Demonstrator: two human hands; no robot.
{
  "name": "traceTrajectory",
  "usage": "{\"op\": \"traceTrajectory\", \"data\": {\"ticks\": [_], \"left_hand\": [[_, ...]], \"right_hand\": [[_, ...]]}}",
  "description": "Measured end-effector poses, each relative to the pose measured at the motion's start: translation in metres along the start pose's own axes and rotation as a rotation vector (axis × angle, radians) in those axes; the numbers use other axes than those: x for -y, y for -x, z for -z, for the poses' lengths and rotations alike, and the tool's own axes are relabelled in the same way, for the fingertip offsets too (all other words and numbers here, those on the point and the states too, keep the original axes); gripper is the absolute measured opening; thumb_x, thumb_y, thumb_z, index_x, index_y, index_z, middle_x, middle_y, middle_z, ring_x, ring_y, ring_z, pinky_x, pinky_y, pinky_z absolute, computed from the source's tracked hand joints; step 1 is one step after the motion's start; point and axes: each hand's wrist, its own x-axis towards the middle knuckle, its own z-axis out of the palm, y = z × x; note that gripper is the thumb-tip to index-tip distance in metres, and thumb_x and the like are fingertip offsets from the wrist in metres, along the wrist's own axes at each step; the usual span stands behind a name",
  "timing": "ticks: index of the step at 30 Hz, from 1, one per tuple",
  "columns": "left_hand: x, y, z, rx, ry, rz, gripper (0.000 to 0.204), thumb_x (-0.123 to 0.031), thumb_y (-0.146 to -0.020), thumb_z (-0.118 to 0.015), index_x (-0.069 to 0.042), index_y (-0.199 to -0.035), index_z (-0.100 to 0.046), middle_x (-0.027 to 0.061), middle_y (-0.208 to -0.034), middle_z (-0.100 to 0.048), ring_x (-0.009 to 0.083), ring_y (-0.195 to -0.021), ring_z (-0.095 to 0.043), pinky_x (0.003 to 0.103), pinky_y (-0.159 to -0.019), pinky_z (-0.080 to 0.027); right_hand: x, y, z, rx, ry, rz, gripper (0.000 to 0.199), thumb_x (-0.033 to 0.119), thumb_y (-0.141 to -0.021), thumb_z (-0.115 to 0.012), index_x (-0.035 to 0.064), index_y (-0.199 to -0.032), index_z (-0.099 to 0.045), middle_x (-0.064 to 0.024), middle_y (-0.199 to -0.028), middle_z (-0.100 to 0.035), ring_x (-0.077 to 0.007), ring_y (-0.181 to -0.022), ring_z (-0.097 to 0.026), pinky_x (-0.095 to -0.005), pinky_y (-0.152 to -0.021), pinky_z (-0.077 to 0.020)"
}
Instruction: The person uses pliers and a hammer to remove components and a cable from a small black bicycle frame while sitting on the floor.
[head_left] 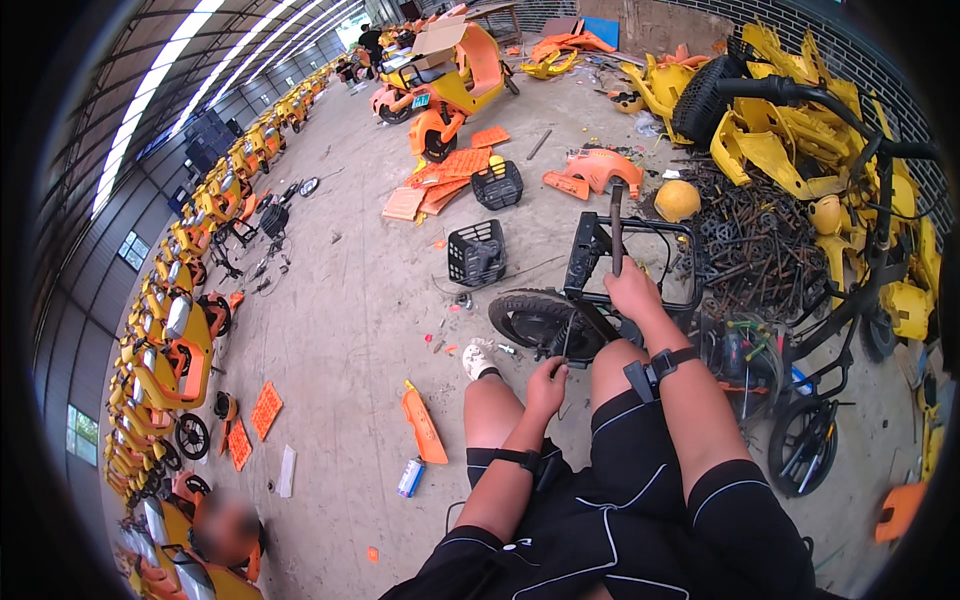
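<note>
I sit on the floor beside a stripped scooter frame [640,260] with a black rear wheel [535,318]. My right hand [632,290] is closed around the lower end of a dark metal bar [617,225] that stands upright against the black frame. My left hand [549,378] rests lower, fingers curled on a thin tool or part by the wheel hub; what it grips is too small to tell. Both wrists wear black straps.
A black basket [477,252] and a second basket [498,185] sit ahead on the concrete. An orange panel [424,425] lies by my left knee. A heap of dark metal scrap [755,235] and yellow body panels [780,140] lies to the right. Rows of yellow scooters [175,330] line the left.
</note>
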Motion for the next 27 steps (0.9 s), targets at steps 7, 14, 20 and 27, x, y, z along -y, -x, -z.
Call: {"op": "traceTrajectory", "data": {"ticks": [7, 14, 20, 27], "left_hand": [[0.004, -0.001, 0.01, -0.021, -0.008, 0.008, 0.025, -0.013, -0.097, -0.067, -0.001, -0.118, -0.071, 0.0115, -0.102, -0.075, 0.0166, -0.093, -0.07, 0.03, -0.085, -0.054], [0.005, -0.003, 0.014, -0.022, -0.056, 0.038, 0.025, -0.015, -0.097, -0.068, -0.001, -0.117, -0.071, 0.0132, -0.102, -0.075, 0.0191, -0.093, -0.071, 0.031, -0.086, -0.054], [0.008, -0.002, 0.007, 0.011, -0.044, -0.001, 0.024, -0.015, -0.097, -0.068, -0.001, -0.116, -0.071, 0.0128, -0.1, -0.075, 0.0184, -0.09, -0.071, 0.031, -0.084, -0.054], [0.014, -0.002, 0.005, 0.013, -0.035, 0.032, 0.027, -0.016, -0.097, -0.068, 0.0, -0.119, -0.07, 0.0123, -0.101, -0.075, 0.0172, -0.092, -0.07, 0.03, -0.085, -0.054]], "right_hand": [[0.0, -0.001, -0.004, -0.009, -0.001, 0.011, 0.042, 0.034, -0.092, -0.055, 0.0014, -0.119, -0.056, -0.0256, -0.113, -0.07, -0.0445, -0.107, -0.066, -0.0525, -0.093, -0.0513], [-0.012, -0.014, -0.017, -0.102, 0.029, 0.033, 0.039, 0.036, -0.09, -0.057, 0.006, -0.115, -0.059, -0.0149, -0.085, -0.073, -0.035, -0.083, -0.072, -0.0482, -0.082, -0.0529], [0.0, 0.0, -0.004, -0.012, 0.018, 0.021, 0.045, 0.035, -0.092, -0.055, 0.0006, -0.121, -0.055, -0.0254, -0.113, -0.07, -0.0446, -0.107, -0.066, -0.0526, -0.093, -0.0517], [-0.003, 0.001, 0.001, -0.016, 0.045, 0.014, 0.045, 0.036, -0.092, -0.055, -0.0004, -0.118, -0.054, -0.027, -0.11, -0.07, -0.0451, -0.105, -0.067, -0.0534, -0.093, -0.052]]}}
